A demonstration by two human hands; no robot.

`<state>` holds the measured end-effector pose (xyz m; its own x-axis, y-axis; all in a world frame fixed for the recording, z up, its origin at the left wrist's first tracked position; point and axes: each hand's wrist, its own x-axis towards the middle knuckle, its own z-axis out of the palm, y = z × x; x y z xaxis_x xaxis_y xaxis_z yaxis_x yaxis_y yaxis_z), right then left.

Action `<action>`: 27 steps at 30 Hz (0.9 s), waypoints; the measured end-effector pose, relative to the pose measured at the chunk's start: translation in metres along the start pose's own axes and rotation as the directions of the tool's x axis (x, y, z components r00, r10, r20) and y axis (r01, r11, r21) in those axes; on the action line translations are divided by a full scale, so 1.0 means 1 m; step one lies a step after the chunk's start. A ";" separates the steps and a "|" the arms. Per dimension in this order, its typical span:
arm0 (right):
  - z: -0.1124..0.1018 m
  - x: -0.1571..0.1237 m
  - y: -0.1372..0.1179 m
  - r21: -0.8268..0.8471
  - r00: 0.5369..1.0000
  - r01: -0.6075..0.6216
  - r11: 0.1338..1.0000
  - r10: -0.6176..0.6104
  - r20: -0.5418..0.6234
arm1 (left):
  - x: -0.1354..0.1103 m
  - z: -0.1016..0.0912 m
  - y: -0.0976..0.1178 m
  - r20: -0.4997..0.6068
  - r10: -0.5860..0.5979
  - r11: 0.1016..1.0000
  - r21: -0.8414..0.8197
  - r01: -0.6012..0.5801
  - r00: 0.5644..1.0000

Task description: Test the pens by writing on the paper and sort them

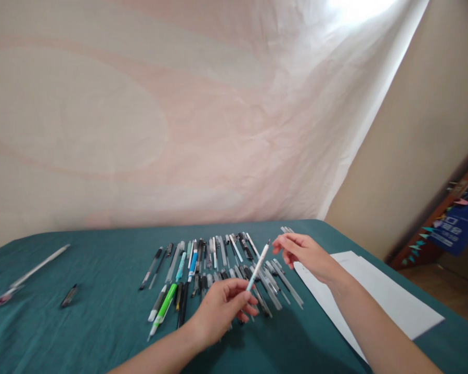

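Observation:
My left hand (224, 306) is closed on a white pen (259, 265) with a pale blue lower end, holding it between thumb and fingers. The pen slants up to the right, its dark tip at the top. Just right of that tip is my right hand (302, 254), fingers loosely bent and apart, with nothing visible in them. Below and behind both hands, many pens and clear pen tubes (208, 252) lie in rough rows on the green cloth. Among them are a bright green pen (166, 306) and a blue-and-white pen (193, 262). My left hand hides part of the front row.
White paper sheets (390, 301) lie on the right under my right forearm. At the left are a short dark pen piece (69, 296) and a long whitish stick (39, 267) beside a clear wrapper (2, 301). A pale curtain (203, 114) hangs behind the table.

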<state>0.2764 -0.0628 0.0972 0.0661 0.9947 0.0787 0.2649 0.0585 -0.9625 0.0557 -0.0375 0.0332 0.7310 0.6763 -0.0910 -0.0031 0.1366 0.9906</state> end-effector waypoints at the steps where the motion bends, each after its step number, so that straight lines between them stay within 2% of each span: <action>1: -0.004 0.002 0.004 -0.030 1.000 -0.009 1.000 0.009 -0.018 | 0.000 -0.001 0.000 -0.002 0.001 1.000 -0.008 -0.001 1.000; 4: -0.016 0.009 0.024 -0.218 0.997 -0.079 0.973 0.078 -0.016 | 0.000 -0.001 0.000 -0.006 -0.004 1.000 -0.011 0.004 1.000; 8: -0.027 0.018 0.060 -0.476 0.971 -0.212 0.853 0.239 -0.005 | 0.000 -0.001 0.003 -0.017 -0.015 1.000 0.004 0.015 1.000; 14: -0.031 0.025 0.091 -0.533 0.950 -0.281 0.798 0.311 -0.035 | 0.000 -0.001 0.002 -0.013 -0.013 1.000 0.020 0.013 1.000; 23: -0.034 0.031 0.112 -0.622 0.929 -0.326 0.712 0.364 -0.070 | 0.000 0.000 0.001 -0.027 -0.015 1.000 0.026 0.016 1.000; 27: -0.033 0.030 0.113 -0.668 0.936 -0.311 0.676 0.338 -0.095 | 0.000 0.001 0.002 -0.020 -0.020 0.999 0.034 0.020 1.000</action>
<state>0.3404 -0.0292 -0.0002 0.2427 0.9432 -0.2267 0.8010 -0.3267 -0.5017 0.0558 -0.0378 0.0351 0.7173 0.6877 -0.1124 0.0349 0.1257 0.9915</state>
